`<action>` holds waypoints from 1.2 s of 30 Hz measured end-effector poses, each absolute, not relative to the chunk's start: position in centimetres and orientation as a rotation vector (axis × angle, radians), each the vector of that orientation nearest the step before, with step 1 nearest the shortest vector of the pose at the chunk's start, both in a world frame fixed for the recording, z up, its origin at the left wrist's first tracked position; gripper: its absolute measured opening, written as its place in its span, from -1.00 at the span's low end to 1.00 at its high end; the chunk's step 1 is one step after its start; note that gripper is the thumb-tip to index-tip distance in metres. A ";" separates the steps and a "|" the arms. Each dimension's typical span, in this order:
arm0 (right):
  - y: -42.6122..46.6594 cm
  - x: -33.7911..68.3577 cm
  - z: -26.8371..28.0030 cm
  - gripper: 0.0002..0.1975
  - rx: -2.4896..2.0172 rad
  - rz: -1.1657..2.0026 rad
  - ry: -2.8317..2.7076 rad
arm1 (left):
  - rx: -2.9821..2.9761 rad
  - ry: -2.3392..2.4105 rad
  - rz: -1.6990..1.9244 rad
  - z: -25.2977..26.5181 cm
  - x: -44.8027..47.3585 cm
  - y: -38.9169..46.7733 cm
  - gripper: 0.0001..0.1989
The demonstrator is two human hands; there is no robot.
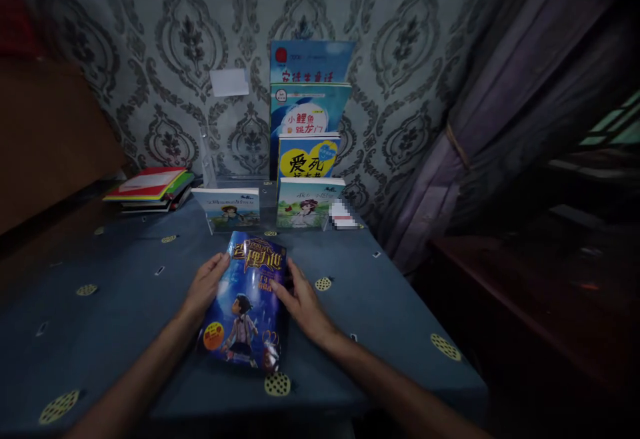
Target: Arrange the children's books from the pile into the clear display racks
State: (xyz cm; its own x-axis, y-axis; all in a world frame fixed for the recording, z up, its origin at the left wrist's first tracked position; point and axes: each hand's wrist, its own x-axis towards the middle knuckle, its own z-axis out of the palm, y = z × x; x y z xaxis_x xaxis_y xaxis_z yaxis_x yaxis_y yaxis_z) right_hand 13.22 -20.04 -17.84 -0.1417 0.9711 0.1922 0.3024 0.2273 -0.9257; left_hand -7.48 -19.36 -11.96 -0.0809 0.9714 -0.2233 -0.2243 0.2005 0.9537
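Observation:
Between my two hands is a blue paperback book (245, 305), its glossy cover facing up with gold lettering and a drawn child on it. My left hand (207, 285) grips the book's left edge, fingers closed on it. On the opposite edge, my right hand (300, 295) is closed too, its thumb resting on the cover. Just beyond stand a white-topped book (233, 209) on the left and a green book (310, 204) with a drawn girl on the right. A yellow-and-blue book (309, 157) and taller blue books (310, 109) rise in tiers behind the green one.
A blue tablecloth (150, 319) with pineapple prints covers the table. At the back left lies a stack of colourful books (147, 189), near a brown box (55, 125). Patterned wallpaper (410, 59) backs the table, and a tied curtain (450, 139) hangs at the right.

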 end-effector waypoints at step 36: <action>-19.2 20.3 -13.3 -0.71 -1.021 0.767 -1.772 | 1.960 1.450 0.911 -14.9 -5.7 -17.5 -0.63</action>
State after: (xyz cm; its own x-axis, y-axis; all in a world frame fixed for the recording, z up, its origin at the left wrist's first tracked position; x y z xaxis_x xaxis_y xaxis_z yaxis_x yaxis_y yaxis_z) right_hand 20.30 -19.15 -13.28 -0.2309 0.8848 0.4047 0.3105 0.4612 -0.8312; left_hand -5.71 -17.49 -14.86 0.1955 0.9593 0.2036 0.6002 -0.2812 0.7488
